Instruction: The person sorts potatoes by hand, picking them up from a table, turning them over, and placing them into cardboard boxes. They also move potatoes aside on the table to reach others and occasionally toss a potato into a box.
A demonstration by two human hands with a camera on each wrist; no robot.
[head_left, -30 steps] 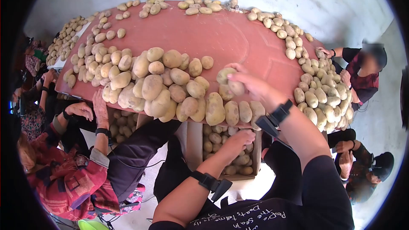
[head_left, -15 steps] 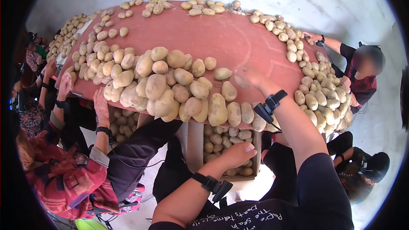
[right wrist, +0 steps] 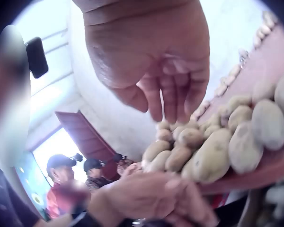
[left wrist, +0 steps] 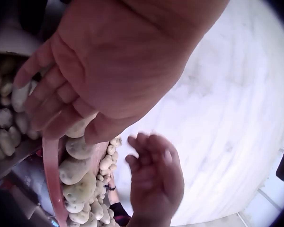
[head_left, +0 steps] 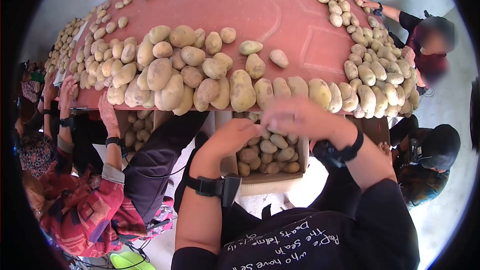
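Observation:
My left hand point(head_left: 232, 137) is raised in front of the table edge, over a cardboard box point(head_left: 272, 182) of potatoes point(head_left: 277, 155). Its palm shows bare in the left wrist view, with the fingers point(left wrist: 49, 101) only slightly bent. Close beside it, my right hand point(head_left: 305, 120) hovers over the box's far side, blurred in the head view. From the right wrist, the right hand point(right wrist: 154, 61) hangs with loose fingers and nothing between them. Beyond both hands, large potatoes point(head_left: 242, 91) line the edge of the red table point(head_left: 225, 7). Two separate potatoes point(head_left: 279, 58) lie behind that row.
A high potato heap point(head_left: 160, 75) covers the table's near left, and another point(head_left: 377, 77) its right end. A seated person's hand point(head_left: 108, 115) rests at the edge on my left. Another person point(head_left: 432, 40) reaches over the right end. Another potato box point(head_left: 142, 130) stands below left.
My right hand let go of two potatoes on the table, then came back toward me beside my left hand. The left hand rose from lower over the box. The head view has tilted down.

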